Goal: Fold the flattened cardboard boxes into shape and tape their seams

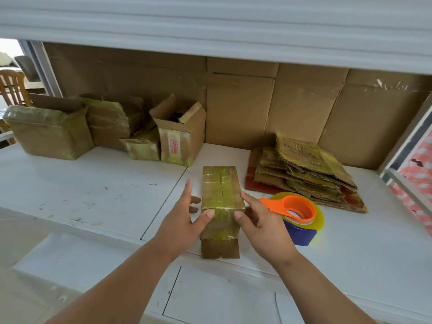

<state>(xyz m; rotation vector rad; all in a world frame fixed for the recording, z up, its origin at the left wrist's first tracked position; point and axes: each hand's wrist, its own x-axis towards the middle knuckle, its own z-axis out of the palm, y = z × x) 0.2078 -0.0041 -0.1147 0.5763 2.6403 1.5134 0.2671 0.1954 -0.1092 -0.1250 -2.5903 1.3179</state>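
Cardboard box (221,190) between both hands

White worktable (93,183) under a white shelf (210,24); wooden chair (11,87) far left.
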